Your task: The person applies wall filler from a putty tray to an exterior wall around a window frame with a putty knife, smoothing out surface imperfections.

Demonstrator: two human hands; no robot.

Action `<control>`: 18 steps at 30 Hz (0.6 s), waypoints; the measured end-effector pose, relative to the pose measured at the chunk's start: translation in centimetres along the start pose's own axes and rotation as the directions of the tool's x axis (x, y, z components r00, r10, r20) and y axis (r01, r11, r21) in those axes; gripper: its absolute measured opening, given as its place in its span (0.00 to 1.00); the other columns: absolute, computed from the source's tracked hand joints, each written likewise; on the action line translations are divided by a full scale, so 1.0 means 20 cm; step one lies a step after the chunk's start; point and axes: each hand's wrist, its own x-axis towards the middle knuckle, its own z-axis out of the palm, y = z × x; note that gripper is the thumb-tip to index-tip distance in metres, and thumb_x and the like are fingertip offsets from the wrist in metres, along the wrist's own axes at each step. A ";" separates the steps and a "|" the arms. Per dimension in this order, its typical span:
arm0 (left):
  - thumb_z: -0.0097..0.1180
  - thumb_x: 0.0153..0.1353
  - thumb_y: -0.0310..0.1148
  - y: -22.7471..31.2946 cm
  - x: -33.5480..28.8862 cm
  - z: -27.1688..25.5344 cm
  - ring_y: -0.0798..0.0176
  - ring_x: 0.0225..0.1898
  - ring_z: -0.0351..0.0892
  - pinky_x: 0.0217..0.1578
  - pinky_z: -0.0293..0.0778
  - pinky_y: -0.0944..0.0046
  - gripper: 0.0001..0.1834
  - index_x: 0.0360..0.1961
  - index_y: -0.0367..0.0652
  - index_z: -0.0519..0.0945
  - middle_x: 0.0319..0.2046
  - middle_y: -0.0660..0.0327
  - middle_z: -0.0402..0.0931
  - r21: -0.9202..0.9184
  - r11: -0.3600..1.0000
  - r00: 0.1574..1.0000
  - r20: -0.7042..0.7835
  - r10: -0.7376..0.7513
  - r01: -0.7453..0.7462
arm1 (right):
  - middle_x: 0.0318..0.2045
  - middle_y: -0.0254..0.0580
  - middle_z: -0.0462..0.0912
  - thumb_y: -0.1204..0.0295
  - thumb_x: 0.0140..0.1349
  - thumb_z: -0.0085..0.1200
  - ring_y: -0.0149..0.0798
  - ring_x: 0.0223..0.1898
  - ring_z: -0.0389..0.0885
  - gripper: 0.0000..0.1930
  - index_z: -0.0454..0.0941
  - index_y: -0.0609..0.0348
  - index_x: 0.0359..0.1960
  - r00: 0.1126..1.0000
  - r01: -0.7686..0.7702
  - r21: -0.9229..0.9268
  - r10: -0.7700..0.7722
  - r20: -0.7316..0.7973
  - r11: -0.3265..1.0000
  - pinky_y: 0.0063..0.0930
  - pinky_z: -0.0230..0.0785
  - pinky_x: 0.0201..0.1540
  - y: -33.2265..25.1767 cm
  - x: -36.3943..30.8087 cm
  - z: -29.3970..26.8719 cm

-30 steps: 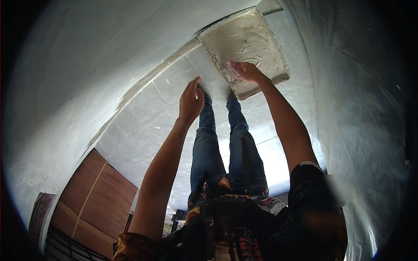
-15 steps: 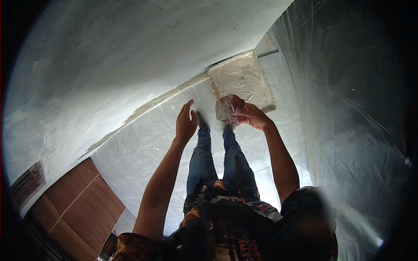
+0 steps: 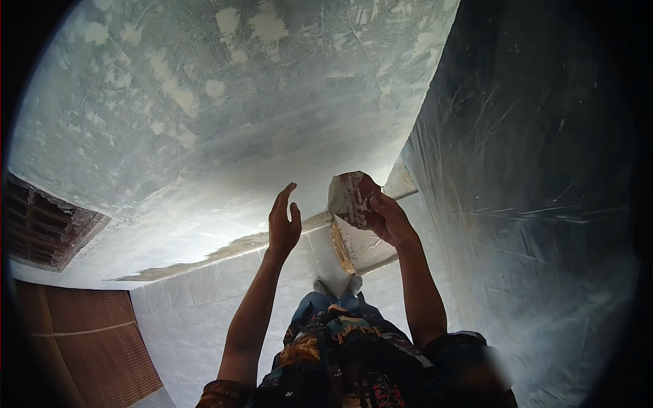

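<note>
In my right hand (image 3: 394,219) is a flat dark red putty scraper (image 3: 355,200), its face smeared with whitish putty. My thumb presses on its near side, and its pale edge points left and up toward the wall. My left hand (image 3: 283,223) is raised to the left of it, fingers stretched and thumb apart, holding nothing. Below and behind the scraper, a shallow tray (image 3: 344,250) of pale, creamy putty lies on the floor, partly hidden by my right hand and the scraper. The wall (image 3: 204,129) ahead carries light putty patches over grey.
At the left, a barred vent opening (image 3: 41,221) sits in the wall above a ribbed brown panel (image 3: 95,347). Plastic sheeting (image 3: 530,224) hangs along the right side. Grey tiles (image 3: 197,319) cover the floor around my feet (image 3: 337,284).
My view has tilted up toward the wall, so its patches and the vent show more. Both hands have risen toward the wall, and the scraper now covers part of the tray.
</note>
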 end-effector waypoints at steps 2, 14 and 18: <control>0.44 0.66 0.19 0.10 0.07 -0.06 0.41 0.64 0.74 0.64 0.70 0.48 0.25 0.64 0.36 0.71 0.60 0.43 0.75 0.011 0.995 0.994 -0.031 0.104 -0.104 | 0.58 0.53 0.77 0.62 0.77 0.46 0.49 0.57 0.82 0.25 0.62 0.67 0.67 0.997 0.080 -0.029 -0.080 -0.014 0.996 0.47 0.79 0.58 -0.07 0.00 0.12; 0.45 0.64 0.18 0.61 0.47 -0.49 0.37 0.63 0.74 0.61 0.72 0.48 0.26 0.65 0.34 0.69 0.60 0.40 0.74 0.025 0.842 0.832 -0.144 0.536 -0.538 | 0.46 0.37 0.85 0.72 0.73 0.53 0.35 0.45 0.87 0.09 0.80 0.58 0.50 0.901 0.393 -0.021 -0.381 0.207 0.919 0.37 0.88 0.42 -0.41 -0.07 0.62; 0.43 0.66 0.19 0.75 0.60 -0.61 0.41 0.65 0.72 0.65 0.67 0.49 0.25 0.65 0.35 0.70 0.62 0.44 0.74 0.017 0.812 0.798 -0.170 0.578 -0.584 | 0.46 0.37 0.85 0.75 0.72 0.54 0.36 0.46 0.87 0.09 0.81 0.56 0.51 0.856 0.487 -0.075 -0.459 0.237 0.870 0.40 0.88 0.45 -0.53 -0.06 0.72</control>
